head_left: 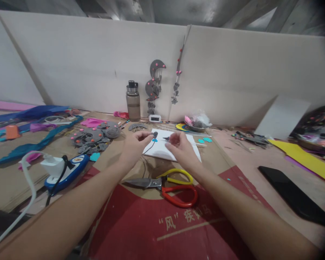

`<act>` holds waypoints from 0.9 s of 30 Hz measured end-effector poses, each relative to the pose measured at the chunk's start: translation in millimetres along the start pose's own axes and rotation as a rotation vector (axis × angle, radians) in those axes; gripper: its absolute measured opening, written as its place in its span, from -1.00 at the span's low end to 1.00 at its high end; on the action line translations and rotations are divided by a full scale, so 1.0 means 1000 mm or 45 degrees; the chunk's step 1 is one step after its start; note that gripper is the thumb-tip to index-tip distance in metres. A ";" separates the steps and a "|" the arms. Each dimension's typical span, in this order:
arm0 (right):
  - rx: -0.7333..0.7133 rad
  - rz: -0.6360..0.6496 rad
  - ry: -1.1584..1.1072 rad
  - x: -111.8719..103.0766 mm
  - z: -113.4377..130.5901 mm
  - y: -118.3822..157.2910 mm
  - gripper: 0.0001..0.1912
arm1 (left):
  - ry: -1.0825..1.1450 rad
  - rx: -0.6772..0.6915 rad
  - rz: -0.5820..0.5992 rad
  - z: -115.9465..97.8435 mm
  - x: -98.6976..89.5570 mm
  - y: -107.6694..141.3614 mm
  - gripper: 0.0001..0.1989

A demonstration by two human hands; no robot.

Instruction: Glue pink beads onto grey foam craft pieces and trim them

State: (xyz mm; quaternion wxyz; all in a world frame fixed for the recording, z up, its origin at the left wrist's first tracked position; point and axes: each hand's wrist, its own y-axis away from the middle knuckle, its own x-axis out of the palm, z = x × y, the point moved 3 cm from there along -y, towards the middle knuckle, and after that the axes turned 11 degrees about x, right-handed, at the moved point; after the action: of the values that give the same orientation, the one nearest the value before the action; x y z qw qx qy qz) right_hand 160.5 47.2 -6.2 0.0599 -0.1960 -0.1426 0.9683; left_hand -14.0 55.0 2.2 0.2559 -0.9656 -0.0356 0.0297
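Near the middle, my left hand [137, 146] pinches a small dark grey piece [155, 134] between thumb and fingertips, with a grey string hanging from it. My right hand [180, 144] is just to the right, thumb and fingers curled round a small dark-tipped item [165, 138] that is blurred. The hands are apart, above a white sheet [162, 151]. A small blue piece [155, 140] shows beside my left fingertips. Scissors [162, 182] with one yellow and one red handle lie closer to me on red and brown cardboard [141, 224].
Grey felt pieces [90, 139] and a blue power strip [70, 169] lie left. A bottle [133, 103] and hanging moon decorations [153, 88] are at the back wall. A phone [292, 193], yellow sheet [303, 157] and propped white board [281, 117] are right.
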 end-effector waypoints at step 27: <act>0.030 -0.010 0.024 0.010 0.004 0.010 -0.87 | 0.017 -0.159 0.205 -0.008 0.016 0.013 -0.79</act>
State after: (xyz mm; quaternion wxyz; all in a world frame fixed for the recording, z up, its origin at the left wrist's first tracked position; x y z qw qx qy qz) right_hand 148.9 38.3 -9.5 0.0673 -0.2038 -0.1313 0.9678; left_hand 3.1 41.4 1.9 0.1924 -0.9795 0.0421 0.0413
